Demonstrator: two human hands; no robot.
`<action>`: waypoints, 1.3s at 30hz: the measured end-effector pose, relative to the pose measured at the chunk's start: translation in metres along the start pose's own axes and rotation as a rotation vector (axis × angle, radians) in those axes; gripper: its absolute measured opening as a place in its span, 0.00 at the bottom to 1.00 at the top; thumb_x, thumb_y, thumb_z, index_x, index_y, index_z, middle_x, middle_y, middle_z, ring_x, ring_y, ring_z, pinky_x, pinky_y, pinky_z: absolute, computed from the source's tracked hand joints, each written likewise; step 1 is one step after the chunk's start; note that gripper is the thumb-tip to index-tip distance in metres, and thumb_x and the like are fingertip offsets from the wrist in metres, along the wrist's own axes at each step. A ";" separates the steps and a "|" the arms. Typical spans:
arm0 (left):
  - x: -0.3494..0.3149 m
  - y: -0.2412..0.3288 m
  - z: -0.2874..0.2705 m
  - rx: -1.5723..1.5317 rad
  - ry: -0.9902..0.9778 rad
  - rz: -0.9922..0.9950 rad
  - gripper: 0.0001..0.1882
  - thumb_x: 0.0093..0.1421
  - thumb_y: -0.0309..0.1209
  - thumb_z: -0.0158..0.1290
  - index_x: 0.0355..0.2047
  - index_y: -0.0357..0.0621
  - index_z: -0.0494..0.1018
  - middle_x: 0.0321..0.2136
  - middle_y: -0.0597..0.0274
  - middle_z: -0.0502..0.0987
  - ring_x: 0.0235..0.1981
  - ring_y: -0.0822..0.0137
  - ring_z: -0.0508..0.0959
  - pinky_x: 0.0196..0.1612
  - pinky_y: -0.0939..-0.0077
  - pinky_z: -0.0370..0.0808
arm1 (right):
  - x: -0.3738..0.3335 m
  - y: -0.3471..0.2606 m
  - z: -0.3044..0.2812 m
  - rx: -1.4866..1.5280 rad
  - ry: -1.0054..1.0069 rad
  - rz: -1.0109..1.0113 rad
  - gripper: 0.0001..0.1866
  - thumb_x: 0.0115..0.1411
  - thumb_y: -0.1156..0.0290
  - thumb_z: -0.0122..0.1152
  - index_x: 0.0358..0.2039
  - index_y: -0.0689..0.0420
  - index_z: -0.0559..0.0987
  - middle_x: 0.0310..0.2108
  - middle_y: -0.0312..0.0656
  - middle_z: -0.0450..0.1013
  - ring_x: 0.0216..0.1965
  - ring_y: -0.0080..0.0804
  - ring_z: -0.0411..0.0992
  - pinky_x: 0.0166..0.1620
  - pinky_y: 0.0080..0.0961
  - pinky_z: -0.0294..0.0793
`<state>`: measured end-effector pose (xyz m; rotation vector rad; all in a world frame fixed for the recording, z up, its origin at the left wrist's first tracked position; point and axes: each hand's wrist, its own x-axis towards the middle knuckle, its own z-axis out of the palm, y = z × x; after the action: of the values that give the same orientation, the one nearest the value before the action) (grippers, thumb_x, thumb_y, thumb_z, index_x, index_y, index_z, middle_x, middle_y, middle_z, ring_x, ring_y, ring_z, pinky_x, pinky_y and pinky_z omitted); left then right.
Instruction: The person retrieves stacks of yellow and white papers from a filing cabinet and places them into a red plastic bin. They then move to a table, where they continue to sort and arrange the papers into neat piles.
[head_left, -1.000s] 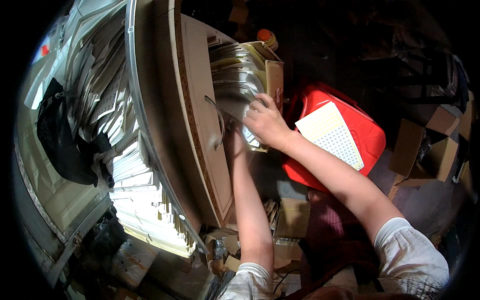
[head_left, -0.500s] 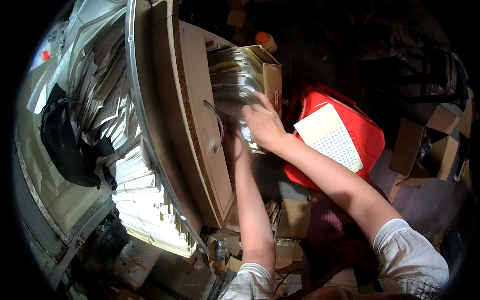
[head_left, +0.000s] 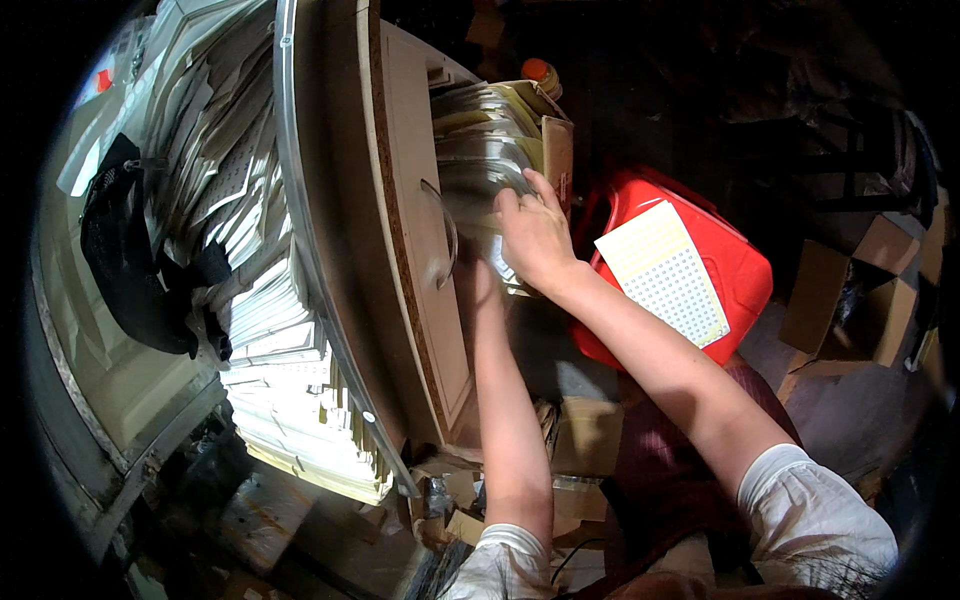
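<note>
The fingers (head_left: 540, 188) of the right hand (head_left: 537, 240) are held part-bent and slightly spread at the packed sheets (head_left: 478, 150) in the box (head_left: 558, 160), upper centre; whether any is pinched cannot be told. The left hand (head_left: 486, 283) is sunk in shadow beside the panel (head_left: 415, 200), its grip hidden. One dotted sheet (head_left: 665, 275) is laid on the red stool (head_left: 740, 265), right of centre; many are left boxed. A tall pile (head_left: 290, 370) is seen at left.
</note>
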<state>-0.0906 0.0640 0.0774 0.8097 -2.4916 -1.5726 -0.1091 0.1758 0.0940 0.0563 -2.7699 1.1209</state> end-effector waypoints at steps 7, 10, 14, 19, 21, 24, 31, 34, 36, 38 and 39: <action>0.036 -0.024 -0.026 0.464 -0.145 0.230 0.18 0.58 0.33 0.52 0.45 0.35 0.77 0.42 0.46 0.80 0.37 0.51 0.80 0.42 0.62 0.75 | 0.001 -0.004 -0.007 0.219 -0.012 -0.149 0.10 0.52 0.73 0.61 0.34 0.62 0.73 0.27 0.48 0.73 0.42 0.48 0.74 0.68 0.45 0.56; 0.015 -0.006 0.000 0.574 -0.337 0.111 0.20 0.67 0.35 0.44 0.54 0.35 0.71 0.50 0.50 0.77 0.47 0.55 0.78 0.51 0.65 0.74 | -0.007 0.003 -0.021 0.231 -0.046 -0.153 0.09 0.52 0.75 0.60 0.34 0.63 0.72 0.30 0.50 0.74 0.43 0.49 0.73 0.68 0.49 0.55; -0.003 0.025 -0.002 0.624 -0.418 -0.016 0.21 0.71 0.35 0.40 0.58 0.34 0.68 0.54 0.51 0.75 0.51 0.58 0.77 0.55 0.66 0.73 | -0.049 -0.033 -0.061 0.301 -0.042 -0.270 0.12 0.46 0.80 0.58 0.34 0.67 0.73 0.40 0.59 0.73 0.50 0.56 0.72 0.68 0.56 0.56; 0.005 -0.008 -0.005 0.487 -0.398 -0.039 0.21 0.71 0.35 0.41 0.58 0.35 0.68 0.53 0.51 0.75 0.50 0.58 0.77 0.53 0.67 0.74 | -0.116 -0.025 -0.127 0.289 -0.314 -0.325 0.16 0.42 0.78 0.59 0.35 0.67 0.74 0.51 0.64 0.71 0.58 0.59 0.68 0.69 0.59 0.54; 0.001 -0.017 -0.011 0.413 -0.419 -0.095 0.21 0.71 0.36 0.41 0.57 0.35 0.68 0.53 0.51 0.75 0.50 0.59 0.77 0.53 0.67 0.75 | -0.129 -0.016 -0.149 0.254 -0.390 -0.352 0.15 0.44 0.76 0.59 0.34 0.67 0.75 0.53 0.64 0.70 0.60 0.57 0.67 0.69 0.59 0.54; -0.010 -0.037 -0.020 0.255 -0.461 -0.195 0.21 0.71 0.36 0.41 0.57 0.35 0.68 0.52 0.51 0.75 0.49 0.59 0.77 0.52 0.67 0.75 | -0.144 -0.009 -0.170 0.161 -0.483 -0.420 0.13 0.47 0.74 0.58 0.34 0.66 0.76 0.55 0.64 0.69 0.61 0.56 0.66 0.69 0.59 0.54; -0.037 -0.053 -0.040 -0.078 -0.463 -0.342 0.20 0.71 0.36 0.42 0.57 0.35 0.69 0.51 0.52 0.76 0.48 0.60 0.78 0.49 0.68 0.76 | -0.159 -0.015 -0.168 0.126 -0.525 -0.443 0.12 0.49 0.73 0.57 0.33 0.66 0.76 0.56 0.64 0.69 0.62 0.56 0.65 0.70 0.59 0.50; -0.058 -0.052 -0.045 -0.333 -0.385 -0.377 0.20 0.71 0.36 0.43 0.57 0.35 0.69 0.51 0.52 0.76 0.48 0.61 0.78 0.48 0.68 0.77 | -0.163 -0.016 -0.165 0.108 -0.539 -0.445 0.13 0.48 0.73 0.57 0.33 0.67 0.76 0.56 0.64 0.69 0.62 0.56 0.65 0.69 0.59 0.51; -0.079 -0.043 -0.050 -0.582 -0.280 -0.391 0.20 0.71 0.36 0.43 0.56 0.35 0.69 0.50 0.52 0.76 0.47 0.61 0.78 0.47 0.69 0.77 | -0.167 -0.015 -0.166 0.094 -0.585 -0.436 0.13 0.48 0.73 0.57 0.34 0.68 0.76 0.55 0.65 0.69 0.62 0.57 0.66 0.69 0.59 0.51; -0.107 0.002 -0.044 -0.791 -0.148 -0.480 0.23 0.73 0.39 0.38 0.59 0.34 0.66 0.55 0.48 0.73 0.54 0.58 0.76 0.54 0.65 0.76 | -0.175 -0.006 -0.167 0.061 -0.613 -0.400 0.14 0.50 0.72 0.56 0.35 0.68 0.75 0.55 0.64 0.69 0.62 0.57 0.65 0.70 0.58 0.47; -0.117 0.014 -0.047 -1.098 -0.162 -0.617 0.29 0.73 0.45 0.37 0.63 0.34 0.62 0.60 0.48 0.69 0.59 0.58 0.71 0.61 0.61 0.69 | -0.178 -0.004 -0.168 0.046 -0.626 -0.387 0.14 0.50 0.72 0.56 0.36 0.68 0.74 0.55 0.64 0.69 0.62 0.57 0.64 0.71 0.58 0.45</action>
<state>0.0202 0.0856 0.1352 1.2476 -1.0289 -2.7857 0.0884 0.2860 0.1883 1.0678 -3.0211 1.2093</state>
